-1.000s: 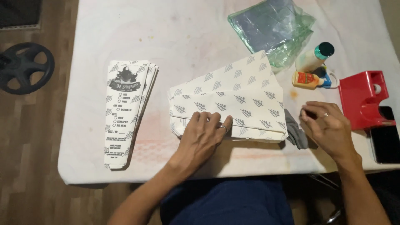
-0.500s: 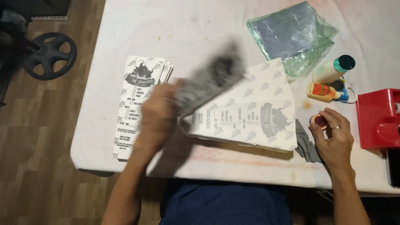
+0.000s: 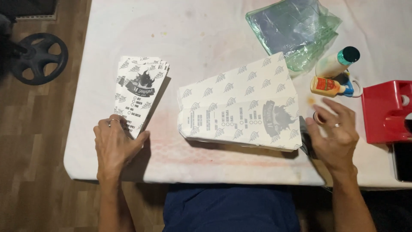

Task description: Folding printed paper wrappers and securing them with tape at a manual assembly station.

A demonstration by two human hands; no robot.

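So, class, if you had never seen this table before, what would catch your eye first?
Two piles of white printed paper packets stand out on the white table, the left hand resting on the narrower stack. At the right edge sits a bright red plastic holder, beyond the open right hand.

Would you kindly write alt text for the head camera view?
Left hand rests on a stack of folded printed paper sleeves on a white table. Right hand hovers open beside a larger pile of flat printed sheets, near glue bottles and a red holder.
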